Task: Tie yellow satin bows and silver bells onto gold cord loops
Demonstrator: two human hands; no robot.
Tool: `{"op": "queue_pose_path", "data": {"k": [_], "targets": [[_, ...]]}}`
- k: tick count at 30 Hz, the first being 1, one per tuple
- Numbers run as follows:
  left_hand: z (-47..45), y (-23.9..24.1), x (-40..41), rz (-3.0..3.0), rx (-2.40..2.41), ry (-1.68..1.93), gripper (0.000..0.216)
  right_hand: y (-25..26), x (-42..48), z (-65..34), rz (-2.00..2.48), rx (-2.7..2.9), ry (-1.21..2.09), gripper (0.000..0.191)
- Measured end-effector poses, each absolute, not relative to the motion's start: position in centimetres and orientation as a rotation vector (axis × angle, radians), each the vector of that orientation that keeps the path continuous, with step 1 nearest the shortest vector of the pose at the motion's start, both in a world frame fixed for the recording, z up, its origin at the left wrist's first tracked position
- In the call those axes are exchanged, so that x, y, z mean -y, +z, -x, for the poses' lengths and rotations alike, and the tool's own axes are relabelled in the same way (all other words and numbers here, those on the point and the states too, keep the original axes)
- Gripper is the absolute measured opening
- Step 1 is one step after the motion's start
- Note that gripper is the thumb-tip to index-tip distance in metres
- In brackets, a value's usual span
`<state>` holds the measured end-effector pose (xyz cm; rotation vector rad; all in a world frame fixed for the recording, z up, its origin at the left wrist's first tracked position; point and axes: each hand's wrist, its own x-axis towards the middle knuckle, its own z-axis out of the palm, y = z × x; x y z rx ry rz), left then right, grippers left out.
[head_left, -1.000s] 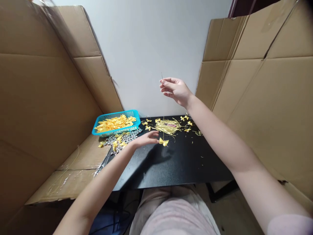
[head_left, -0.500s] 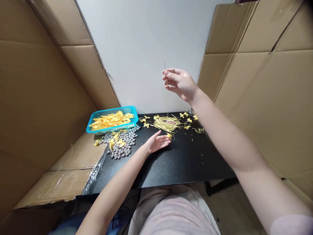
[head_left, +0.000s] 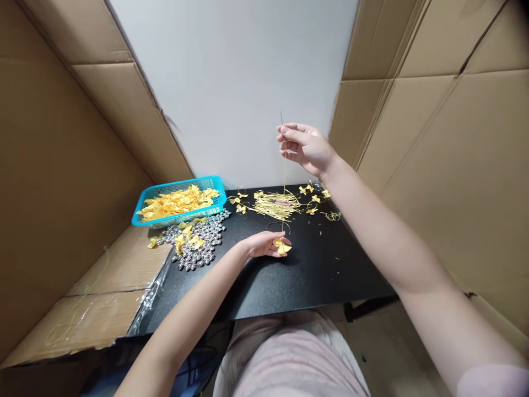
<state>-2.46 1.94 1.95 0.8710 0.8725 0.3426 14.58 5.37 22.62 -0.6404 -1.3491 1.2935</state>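
My right hand [head_left: 306, 148] is raised above the black table [head_left: 289, 275] and pinches a thin needle [head_left: 281, 118] that points up. A gold thread [head_left: 284, 182] hangs taut from it down to a small yellow ribbon bow [head_left: 282, 247]. My left hand [head_left: 264, 245] rests low on the table with its fingers closed on that bow.
A turquoise basket [head_left: 179, 199] of yellow ribbon pieces stands at the table's back left. Beside it lies a heap of silver beads [head_left: 198, 242] with a few bows on top. A bundle of gold threads [head_left: 275, 204] and finished bows [head_left: 314, 196] lie at the back. Cardboard walls [head_left: 433, 138] enclose both sides.
My left hand, open with its palm up half a second ago, has closed on the bow. The thread now runs taut up to my right hand, which stays raised.
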Motion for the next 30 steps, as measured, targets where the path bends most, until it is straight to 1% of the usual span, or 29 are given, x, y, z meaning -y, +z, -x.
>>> {"op": "queue_pose_path", "data": {"k": [6, 12, 17, 24, 27, 30], "targets": [[3.5, 2.7, -1.1, -0.995, -0.868, 0.353, 0.031, 22.2, -5.7, -15.3, 0.679, 1.335, 1.262, 0.009], [4.0, 3.0, -1.0, -1.105, -0.838, 0.209, 0.028, 22.0, -5.3, -14.3, 0.707, 1.382, 1.278, 0.01], [3.1, 3.0, -0.2, -1.128, -0.766, 0.021, 0.035, 21.7, -4.8, -13.1, 0.735, 1.421, 1.321, 0.01], [2.0, 3.7, 1.1, -1.11, -0.637, -0.3, 0.028, 21.4, -4.0, -11.7, 0.728, 1.49, 1.396, 0.012], [1.9, 3.4, 0.9, -1.117, -0.637, -0.31, 0.023, 21.2, -3.5, -11.2, 0.713, 1.506, 1.441, 0.012], [2.2, 2.8, 0.6, -1.121, -0.668, -0.274, 0.024, 20.7, -3.1, -11.1, 0.688, 1.536, 1.472, 0.011]]}}
